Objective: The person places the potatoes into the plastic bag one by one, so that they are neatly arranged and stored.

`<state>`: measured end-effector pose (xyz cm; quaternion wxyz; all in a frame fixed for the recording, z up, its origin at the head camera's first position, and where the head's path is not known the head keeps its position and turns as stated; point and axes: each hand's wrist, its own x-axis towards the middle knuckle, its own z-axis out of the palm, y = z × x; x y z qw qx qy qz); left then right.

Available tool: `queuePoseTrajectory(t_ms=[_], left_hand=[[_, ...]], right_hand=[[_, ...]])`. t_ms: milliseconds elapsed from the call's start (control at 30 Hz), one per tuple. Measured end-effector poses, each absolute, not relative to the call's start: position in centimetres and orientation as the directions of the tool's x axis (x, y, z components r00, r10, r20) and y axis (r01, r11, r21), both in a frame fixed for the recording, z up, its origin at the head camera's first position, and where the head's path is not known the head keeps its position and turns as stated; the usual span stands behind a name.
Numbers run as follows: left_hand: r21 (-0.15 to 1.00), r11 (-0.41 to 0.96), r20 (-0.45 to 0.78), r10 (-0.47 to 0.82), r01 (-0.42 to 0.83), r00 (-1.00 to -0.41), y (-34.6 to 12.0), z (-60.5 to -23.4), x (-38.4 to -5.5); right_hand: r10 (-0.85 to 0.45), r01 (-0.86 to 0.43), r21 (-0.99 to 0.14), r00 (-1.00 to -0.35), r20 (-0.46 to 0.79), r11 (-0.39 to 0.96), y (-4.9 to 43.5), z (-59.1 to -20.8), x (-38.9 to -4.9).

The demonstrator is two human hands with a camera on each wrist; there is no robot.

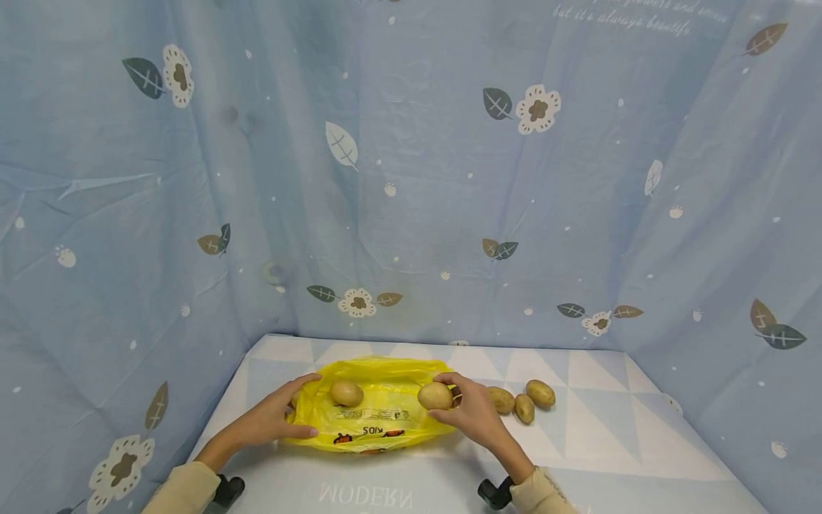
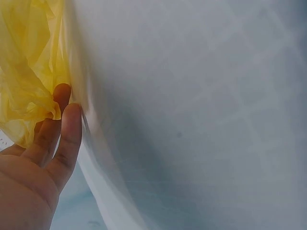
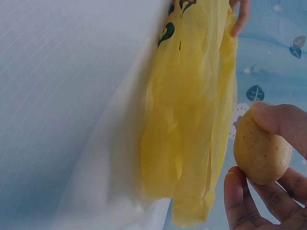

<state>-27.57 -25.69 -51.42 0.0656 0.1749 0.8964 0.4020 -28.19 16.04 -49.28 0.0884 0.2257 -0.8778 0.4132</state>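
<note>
1. Plainly, a yellow plastic bag [image 1: 385,395] lies spread out low in the head frame, just left of centre, with dark print and red-and-black figures along its near side.
2. At the bag's left end, the left hand [image 1: 263,421] has its thumb and forefinger spread well apart, touching the plastic; the left wrist frame shows its fingers against the bag's edge, on the left.
3. Toward the lower middle of the head frame, the right hand [image 1: 478,412] pinches a potato [image 1: 434,396] between thumb and fingers, in front of the bag's right end. In the right wrist frame this potato sits at the right, apart from the yellow plastic.
4. Another potato [image 1: 347,393] lies within the bag's outline, left of its middle.
5. Three more potatoes [image 1: 541,394] lie close together right of the right hand, which partly hides the leftmost one.
6. Underneath is a white and pale blue tabletop [image 1: 604,421] with a triangle pattern; a blue curtain [image 1: 417,214] with leaves and flowers fills the upper frame.
7. Cream sleeves [image 1: 542,492] show at the bottom edge.
</note>
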Motion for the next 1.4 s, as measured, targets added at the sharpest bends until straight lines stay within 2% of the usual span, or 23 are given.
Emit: queuePoseTrajectory(t_ms=[600,833,1067,1400], left_hand=[[0.755,0.598,0.029,0.380,0.269,-0.924,-25.5,-51.4,-27.9],[0.761,0.587,0.033,0.388,0.275,-0.921,-25.4,-51.3,-27.8],[0.762,0.589,0.029,0.386,0.271,-0.922,-25.4,-51.3,-27.6],[0.758,0.584,0.043,0.399,0.290,-0.916,-25.6,-51.3,-27.3]], right_hand=[[-0.387,-0.491,-0.720,-0.863,0.326,0.489,12.7,-49.2,-28.2],[-0.395,-0.451,-0.748,-0.878,0.272,0.487,11.1,-49.1,-28.2],[-0.401,-0.473,-0.731,-0.868,0.291,0.492,9.8,-49.6,-28.3],[-0.422,-0.457,-0.747,-0.869,0.258,0.484,7.7,-49.6,-28.4]])
